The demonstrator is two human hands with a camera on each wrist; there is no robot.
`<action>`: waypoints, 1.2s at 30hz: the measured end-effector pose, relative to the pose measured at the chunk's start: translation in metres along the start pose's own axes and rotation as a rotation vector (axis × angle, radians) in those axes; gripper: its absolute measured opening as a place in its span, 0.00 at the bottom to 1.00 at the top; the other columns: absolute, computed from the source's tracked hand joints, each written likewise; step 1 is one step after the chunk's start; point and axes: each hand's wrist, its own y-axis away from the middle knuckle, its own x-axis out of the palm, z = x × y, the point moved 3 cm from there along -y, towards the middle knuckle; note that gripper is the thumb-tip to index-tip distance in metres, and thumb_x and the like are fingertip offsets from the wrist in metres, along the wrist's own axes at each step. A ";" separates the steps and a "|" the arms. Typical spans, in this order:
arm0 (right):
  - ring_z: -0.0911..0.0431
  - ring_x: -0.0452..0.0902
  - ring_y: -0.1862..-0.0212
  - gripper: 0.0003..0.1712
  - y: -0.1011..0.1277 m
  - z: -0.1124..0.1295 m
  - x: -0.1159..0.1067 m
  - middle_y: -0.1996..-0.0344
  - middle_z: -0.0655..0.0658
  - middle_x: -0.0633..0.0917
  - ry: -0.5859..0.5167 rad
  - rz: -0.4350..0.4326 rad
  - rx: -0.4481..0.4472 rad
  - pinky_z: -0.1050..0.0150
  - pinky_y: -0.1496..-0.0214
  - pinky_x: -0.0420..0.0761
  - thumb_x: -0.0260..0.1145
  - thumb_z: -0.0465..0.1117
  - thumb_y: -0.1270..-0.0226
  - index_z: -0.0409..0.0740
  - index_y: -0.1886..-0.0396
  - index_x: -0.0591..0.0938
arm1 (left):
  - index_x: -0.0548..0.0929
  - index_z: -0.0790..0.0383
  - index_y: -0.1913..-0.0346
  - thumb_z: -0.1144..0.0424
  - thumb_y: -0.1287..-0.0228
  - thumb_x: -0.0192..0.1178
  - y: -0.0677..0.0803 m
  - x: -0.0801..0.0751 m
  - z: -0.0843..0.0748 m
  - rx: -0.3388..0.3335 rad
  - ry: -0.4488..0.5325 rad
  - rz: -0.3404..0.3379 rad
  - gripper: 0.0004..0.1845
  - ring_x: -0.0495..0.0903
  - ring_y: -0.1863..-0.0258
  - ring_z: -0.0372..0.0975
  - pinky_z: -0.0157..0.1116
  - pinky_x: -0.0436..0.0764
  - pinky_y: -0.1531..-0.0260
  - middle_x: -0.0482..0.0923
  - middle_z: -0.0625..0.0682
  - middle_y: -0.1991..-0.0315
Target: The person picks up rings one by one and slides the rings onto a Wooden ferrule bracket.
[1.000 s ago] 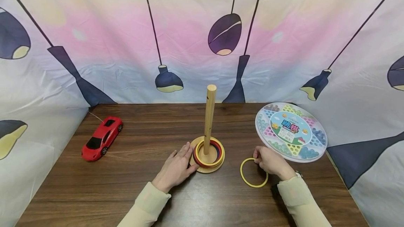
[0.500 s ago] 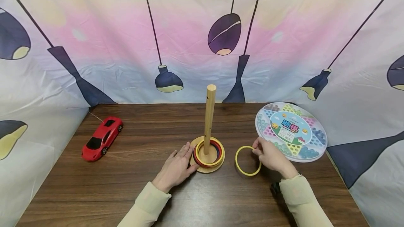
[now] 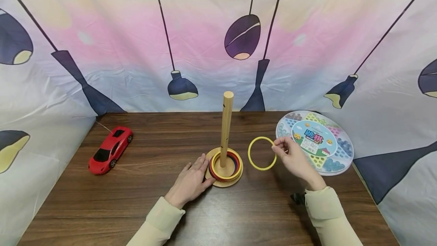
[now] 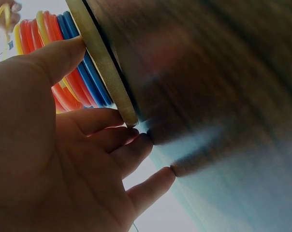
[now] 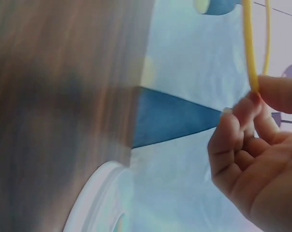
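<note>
A wooden peg stand (image 3: 227,124) rises from a round wooden base (image 3: 223,182) at the table's middle, with yellow, red and blue rings (image 3: 225,166) stacked on the base. My left hand (image 3: 191,180) lies flat on the table with straight fingers touching the base's left rim (image 4: 105,63). My right hand (image 3: 290,156) pinches a yellow ring (image 3: 261,153) by its right edge, held in the air to the right of the peg, below its top. The wrist view shows fingertips (image 5: 255,104) pinching the ring (image 5: 249,43).
A red toy car (image 3: 110,149) sits at the left of the brown table (image 3: 136,208). A round plastic marble game board (image 3: 315,141) lies at the right, just behind my right hand. Printed cloth walls surround the table on three sides.
My right hand has lifted the yellow ring off the table and carried it up and left toward the peg. The left hand has stayed at the base.
</note>
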 end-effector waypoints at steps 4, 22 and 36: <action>0.55 0.73 0.69 0.12 -0.003 0.014 -0.006 0.68 0.39 0.77 -0.135 -0.080 -0.019 0.68 0.69 0.77 0.59 0.38 0.26 0.31 0.53 0.74 | 0.65 0.70 0.29 0.42 0.33 0.56 0.000 0.000 0.000 -0.003 0.007 0.004 0.41 0.60 0.29 0.49 0.55 0.61 0.34 0.58 0.62 0.27; 0.55 0.74 0.68 0.09 -0.012 0.122 -0.028 0.69 0.45 0.79 -0.552 -0.321 -0.276 0.67 0.63 0.78 0.61 0.37 0.28 0.35 0.55 0.76 | 0.64 0.69 0.29 0.41 0.33 0.56 -0.001 0.002 0.001 0.001 -0.005 -0.001 0.41 0.60 0.29 0.49 0.55 0.61 0.34 0.58 0.62 0.27; 0.50 0.70 0.70 0.10 -0.033 0.171 -0.007 0.69 0.41 0.77 -0.442 -0.268 -0.375 0.66 0.68 0.74 0.61 0.36 0.29 0.32 0.54 0.77 | 0.63 0.68 0.28 0.42 0.32 0.55 0.000 0.002 0.002 -0.008 -0.005 0.015 0.40 0.58 0.28 0.48 0.54 0.61 0.33 0.56 0.61 0.27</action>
